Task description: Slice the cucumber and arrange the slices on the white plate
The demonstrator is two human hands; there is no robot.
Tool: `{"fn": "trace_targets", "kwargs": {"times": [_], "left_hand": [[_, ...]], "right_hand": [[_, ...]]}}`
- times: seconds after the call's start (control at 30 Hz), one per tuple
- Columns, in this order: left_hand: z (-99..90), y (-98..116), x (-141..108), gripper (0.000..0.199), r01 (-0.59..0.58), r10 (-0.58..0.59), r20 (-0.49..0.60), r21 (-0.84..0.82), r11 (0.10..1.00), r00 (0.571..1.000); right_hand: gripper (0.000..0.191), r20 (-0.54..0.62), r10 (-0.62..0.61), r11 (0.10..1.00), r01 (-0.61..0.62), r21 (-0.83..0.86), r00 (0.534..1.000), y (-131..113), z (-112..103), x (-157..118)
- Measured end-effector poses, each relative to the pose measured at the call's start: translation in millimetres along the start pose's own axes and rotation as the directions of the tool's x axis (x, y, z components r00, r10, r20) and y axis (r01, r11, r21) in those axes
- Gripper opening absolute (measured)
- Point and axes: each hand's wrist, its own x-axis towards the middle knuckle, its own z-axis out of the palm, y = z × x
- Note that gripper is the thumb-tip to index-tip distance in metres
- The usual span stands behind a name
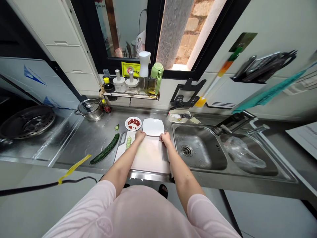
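White plate [153, 127] sat against my left hand [140, 135] and right hand [165, 138], apparently for steadying; whether spread or pinching, I could not determine.

A home kitchen: steel counter [81, 142], sink [199, 147], wall rack of bottled condiments [131, 95].

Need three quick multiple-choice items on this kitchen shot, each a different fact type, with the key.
1. Where does the long cucumber lie?
A on the steel counter, left of the cutting board
B in the sink
C on the square plate

2. What colour are the chopped pieces on the small round plate?
A green
B red
C white

3. The steel pot lid is:
A on the pot
B off, beside it
C in a hand

1 A: it lies beside the board's left edge.
2 B: red bits fill the plate's middle.
3 A: the lid sits on the pot.
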Motion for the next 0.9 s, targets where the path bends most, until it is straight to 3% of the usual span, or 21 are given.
{"fn": "trace_targets", "kwargs": {"times": [0.13, 0.27, 0.37, 0.47, 0.73, 0.9], "left_hand": [[-3.2, 4.6, -18.6, 0.011, -0.039, 0.04, 0.014, -0.078, 0.996, 0.999], [-18.2, 5.3, -42.6, 0.007, -0.099, 0.114, 0.034, -0.289, 0.952, 0.993], [-32.4, -1.3, -62.4, 0.008, -0.118, 0.144, 0.045, -0.368, 0.922, 0.989], [-44.9, -15.8, -84.0, 0.013, -0.089, 0.134, 0.081, -0.417, 0.905, 0.988], [-67.1, -67.6, -147.8, 0.012, -0.123, 0.152, 0.052, -0.363, 0.924, 0.987], [-73.9, -84.4, -165.0, 0.013, -0.097, 0.117, 0.045, -0.309, 0.946, 0.992]], "right_hand": [[0.018, 0.016, 0.008, 0.993, -0.009, 0.119, 1.0, 6.2, -6.1, -10.3], [0.02, 0.039, -0.018, 0.975, 0.009, 0.224, 0.999, 10.7, -14.4, -30.4], [0.026, 0.091, -0.107, 0.928, 0.066, 0.367, 0.99, 15.9, -19.1, -54.4], [0.032, 0.115, -0.153, 0.915, 0.096, 0.392, 0.982, 25.5, -21.7, -81.9], [0.036, 0.163, -0.136, 0.923, 0.065, 0.379, 0.977, 71.7, -18.4, -141.2], [0.035, 0.187, -0.094, 0.934, 0.022, 0.356, 0.978, 94.8, -10.8, -157.9]]}}
